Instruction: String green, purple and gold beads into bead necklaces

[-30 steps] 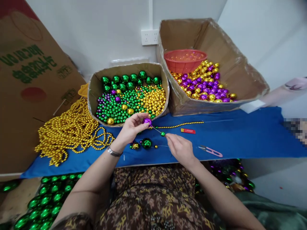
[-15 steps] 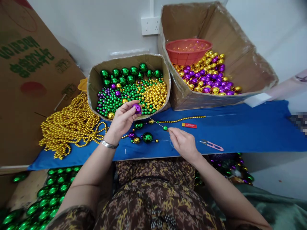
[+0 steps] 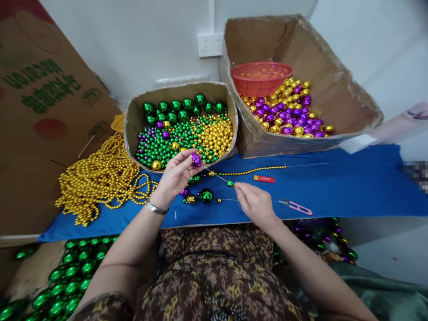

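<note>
My left hand (image 3: 174,178) pinches a shiny purple bead (image 3: 195,160) between thumb and fingers, just over the near rim of the bead box. My right hand (image 3: 256,199) is closed on a thin needle (image 3: 214,173) that carries a small green bead (image 3: 230,183) close to my fingertips. The needle's far tip reaches the purple bead; whether it has entered the hole I cannot tell. Below my hands lies a partly strung garland with a large green bead (image 3: 206,195), a gold bead (image 3: 191,199) and a run of small gold beads (image 3: 254,170). Its thread runs toward my right hand.
A cardboard box (image 3: 127,129) holds green, gold and purple beads. Beside it, a taller box (image 3: 240,142) contains gold and purple beads and a red basket (image 3: 261,82). Gold bead strands (image 3: 100,174) are heaped left. A lighter (image 3: 264,179) and thread snips (image 3: 296,206) lie right on the blue cloth (image 3: 351,187).
My left hand has brought the purple bead slightly right and down, against the needle's tip. My right hand stays nearly in place. The whole view has shifted a little.
</note>
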`<move>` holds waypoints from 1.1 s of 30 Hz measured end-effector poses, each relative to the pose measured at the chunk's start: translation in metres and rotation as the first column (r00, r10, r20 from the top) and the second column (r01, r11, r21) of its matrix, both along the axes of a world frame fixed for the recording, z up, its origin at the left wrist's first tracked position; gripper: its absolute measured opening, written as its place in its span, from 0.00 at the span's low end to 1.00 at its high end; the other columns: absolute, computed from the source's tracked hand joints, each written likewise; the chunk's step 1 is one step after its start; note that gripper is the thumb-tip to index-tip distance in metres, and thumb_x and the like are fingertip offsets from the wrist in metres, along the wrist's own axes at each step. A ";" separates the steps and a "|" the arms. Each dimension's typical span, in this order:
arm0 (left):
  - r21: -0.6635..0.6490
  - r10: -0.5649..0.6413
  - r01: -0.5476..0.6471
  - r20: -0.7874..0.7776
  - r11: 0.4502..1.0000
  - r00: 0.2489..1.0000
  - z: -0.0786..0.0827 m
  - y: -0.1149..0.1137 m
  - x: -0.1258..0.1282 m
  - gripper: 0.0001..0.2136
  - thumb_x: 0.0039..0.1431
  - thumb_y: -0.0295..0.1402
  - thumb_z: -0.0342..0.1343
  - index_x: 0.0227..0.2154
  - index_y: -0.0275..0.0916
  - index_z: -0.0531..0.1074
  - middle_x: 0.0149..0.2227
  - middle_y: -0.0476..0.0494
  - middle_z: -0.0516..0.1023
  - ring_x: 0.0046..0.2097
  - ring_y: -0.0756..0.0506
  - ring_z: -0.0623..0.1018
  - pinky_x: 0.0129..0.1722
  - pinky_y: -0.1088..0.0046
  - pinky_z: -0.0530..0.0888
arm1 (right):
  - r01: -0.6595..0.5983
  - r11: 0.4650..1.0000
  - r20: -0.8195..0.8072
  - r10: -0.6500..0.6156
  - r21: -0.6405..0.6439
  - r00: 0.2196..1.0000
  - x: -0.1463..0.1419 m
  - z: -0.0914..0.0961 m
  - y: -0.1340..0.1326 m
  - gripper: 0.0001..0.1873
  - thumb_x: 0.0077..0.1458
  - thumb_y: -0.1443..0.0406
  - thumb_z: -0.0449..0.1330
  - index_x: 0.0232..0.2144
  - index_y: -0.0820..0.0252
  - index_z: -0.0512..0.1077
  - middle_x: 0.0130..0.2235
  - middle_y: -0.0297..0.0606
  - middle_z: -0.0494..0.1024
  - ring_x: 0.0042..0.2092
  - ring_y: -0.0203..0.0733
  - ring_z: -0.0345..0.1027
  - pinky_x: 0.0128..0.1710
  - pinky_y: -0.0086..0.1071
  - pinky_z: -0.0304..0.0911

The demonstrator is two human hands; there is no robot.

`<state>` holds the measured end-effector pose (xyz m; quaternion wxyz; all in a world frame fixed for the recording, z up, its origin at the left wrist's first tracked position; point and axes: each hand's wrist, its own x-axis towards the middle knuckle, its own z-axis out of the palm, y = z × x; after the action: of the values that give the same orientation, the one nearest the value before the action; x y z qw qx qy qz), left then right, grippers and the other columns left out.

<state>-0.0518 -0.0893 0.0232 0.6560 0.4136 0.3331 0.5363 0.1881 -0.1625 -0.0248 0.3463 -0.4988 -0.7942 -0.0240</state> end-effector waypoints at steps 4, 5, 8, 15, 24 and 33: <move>-0.020 0.013 -0.013 0.025 1.000 1.000 -0.001 -0.002 0.002 0.15 0.52 0.35 0.66 0.42 0.37 0.75 0.42 0.42 0.79 0.42 0.45 0.81 0.43 0.71 0.79 | 0.008 1.000 0.022 -0.008 -0.011 1.000 0.000 0.000 0.000 0.15 0.67 0.64 0.48 0.39 0.58 0.75 0.34 0.37 0.81 0.34 0.36 0.75 0.36 0.26 0.65; -0.019 0.012 -0.012 0.023 1.000 1.000 -0.002 -0.003 0.004 0.15 0.52 0.35 0.66 0.43 0.37 0.75 0.42 0.42 0.79 0.41 0.45 0.81 0.43 0.71 0.79 | 0.010 1.000 0.025 -0.010 -0.012 1.000 -0.001 0.000 0.000 0.15 0.67 0.64 0.48 0.40 0.58 0.75 0.34 0.37 0.81 0.34 0.36 0.75 0.36 0.26 0.65; 0.001 0.006 -0.006 -0.013 1.000 1.000 -0.005 -0.011 0.013 0.15 0.51 0.33 0.66 0.43 0.37 0.75 0.42 0.42 0.79 0.41 0.45 0.81 0.42 0.70 0.79 | 0.005 1.000 0.022 -0.005 -0.016 1.000 -0.004 -0.003 0.001 0.14 0.67 0.64 0.49 0.40 0.58 0.74 0.34 0.38 0.82 0.34 0.36 0.75 0.36 0.26 0.65; -0.028 -0.024 0.023 -0.034 0.999 0.999 -0.014 -0.024 0.025 0.19 0.46 0.32 0.69 0.42 0.38 0.74 0.43 0.42 0.79 0.42 0.44 0.81 0.42 0.69 0.79 | -0.081 0.993 -0.074 0.075 -0.081 0.994 -0.006 -0.009 0.001 0.14 0.67 0.65 0.48 0.42 0.58 0.73 0.36 0.38 0.82 0.35 0.37 0.76 0.37 0.27 0.67; 0.020 -0.007 0.009 -0.092 1.000 0.996 -0.019 -0.026 0.024 0.18 0.46 0.31 0.69 0.41 0.37 0.74 0.44 0.41 0.78 0.42 0.45 0.80 0.41 0.70 0.78 | -0.111 0.988 -0.126 0.097 -0.109 0.987 -0.003 -0.016 -0.002 0.13 0.67 0.64 0.48 0.42 0.58 0.72 0.33 0.38 0.81 0.32 0.38 0.75 0.35 0.29 0.67; 0.068 -0.038 0.053 -0.210 0.996 0.977 -0.031 -0.033 0.029 0.20 0.44 0.30 0.70 0.41 0.36 0.73 0.44 0.40 0.79 0.40 0.47 0.79 0.40 0.73 0.76 | -0.135 0.985 -0.172 0.115 -0.109 0.978 -0.006 -0.021 -0.002 0.13 0.66 0.65 0.48 0.41 0.58 0.72 0.35 0.40 0.80 0.35 0.41 0.76 0.38 0.32 0.70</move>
<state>-0.0229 -0.1227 -0.0082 0.6139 0.4989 0.3705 0.4868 0.1825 -0.1643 -0.0462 0.3809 -0.4681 -0.7926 0.0870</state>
